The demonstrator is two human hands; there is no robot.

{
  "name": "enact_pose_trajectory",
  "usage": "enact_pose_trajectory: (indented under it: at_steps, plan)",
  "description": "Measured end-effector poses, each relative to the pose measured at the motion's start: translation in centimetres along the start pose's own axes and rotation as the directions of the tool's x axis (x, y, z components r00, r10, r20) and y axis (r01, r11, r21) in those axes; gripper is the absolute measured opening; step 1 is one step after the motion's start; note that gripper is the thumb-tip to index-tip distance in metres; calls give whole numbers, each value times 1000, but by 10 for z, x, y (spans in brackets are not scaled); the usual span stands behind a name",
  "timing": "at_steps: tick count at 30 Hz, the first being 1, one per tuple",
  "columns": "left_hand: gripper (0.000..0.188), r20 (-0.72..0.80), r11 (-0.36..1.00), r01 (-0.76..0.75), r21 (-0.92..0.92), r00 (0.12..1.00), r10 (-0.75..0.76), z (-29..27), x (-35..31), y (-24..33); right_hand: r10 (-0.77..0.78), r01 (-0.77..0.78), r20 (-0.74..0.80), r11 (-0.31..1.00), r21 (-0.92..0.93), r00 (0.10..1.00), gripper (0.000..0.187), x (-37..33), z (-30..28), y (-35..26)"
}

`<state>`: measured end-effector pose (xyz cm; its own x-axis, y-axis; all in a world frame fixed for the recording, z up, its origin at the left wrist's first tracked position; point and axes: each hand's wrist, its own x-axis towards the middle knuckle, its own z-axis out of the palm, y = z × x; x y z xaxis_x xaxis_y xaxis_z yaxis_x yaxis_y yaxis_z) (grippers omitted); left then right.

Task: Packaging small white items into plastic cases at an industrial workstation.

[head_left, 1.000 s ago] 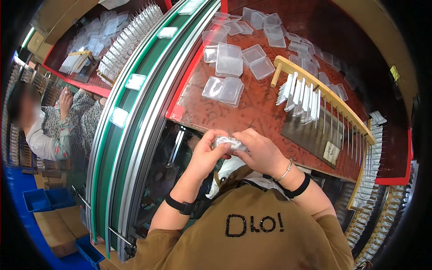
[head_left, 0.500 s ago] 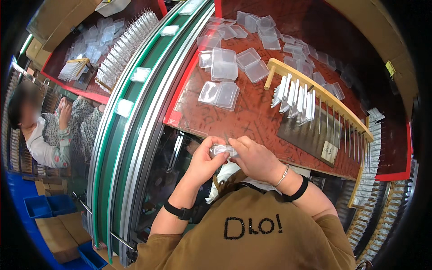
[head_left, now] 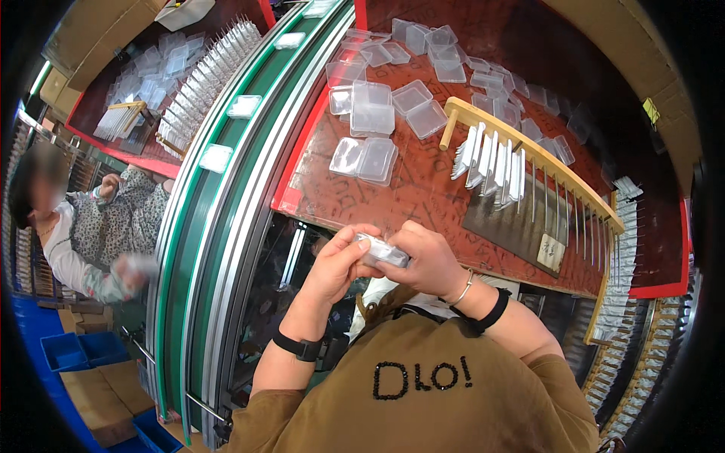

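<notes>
Close to my body, at the table's near edge, a small clear plastic box (head_left: 384, 252) with whitish, shiny contents is held between both hands. My left hand (head_left: 332, 264) is closed on its left end, thumb on top. Thumb and fingers of my right hand (head_left: 429, 261) grip the other end. What lies inside the box is too small to make out. Beyond my hands, an open clear box (head_left: 377, 160) lies on the red table (head_left: 423, 200). Further right, a wooden rack (head_left: 540, 140) with metal pins carries several white packets (head_left: 495, 167).
Many clear boxes (head_left: 372, 117) are scattered over the table's far part. Along its left runs a green conveyor belt (head_left: 195, 219) carrying filled boxes (head_left: 217, 158). Another person (head_left: 83, 241) sits beyond the belt. Blue bins (head_left: 84, 347) and cardboard boxes (head_left: 106, 399) stand at lower left.
The box between my hands has turned, and more of its surface shows. My right thumb now lies along it. Boxes on the belt have moved along, and the other person's hand has swung toward the belt.
</notes>
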<state>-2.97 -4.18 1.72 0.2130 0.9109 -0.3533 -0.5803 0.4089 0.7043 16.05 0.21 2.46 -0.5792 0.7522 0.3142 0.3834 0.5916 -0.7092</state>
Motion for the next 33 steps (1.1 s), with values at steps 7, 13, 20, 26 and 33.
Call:
enact_pose_trajectory:
  at_steps: [7, 13, 20, 26, 33]
  plan:
    - [20, 27, 985, 75, -153, 997, -72, -24, 3, 3, -78, 54, 90, 967, 247, 993, 29, 11, 0, -2]
    - [24, -118, 972, 1, -236, 993, -29, -6, 5, 10, -218, 216, -24, 974, -73, 976, 31, 15, 9, -8]
    - [51, -464, 837, -414, 359, 699, 544, -73, 14, 47, -304, 298, 0, 933, -203, 953, 48, 53, 18, -7]
    - [58, -370, 364, 62, 929, 177, 912, -223, -39, 153, -167, 128, -13, 801, -585, 986, 64, 95, 11, 27]
    - [59, -568, 72, 817, 572, 331, 754, -183, -39, 153, -58, 75, 60, 936, -345, 997, 50, 86, 9, 60]
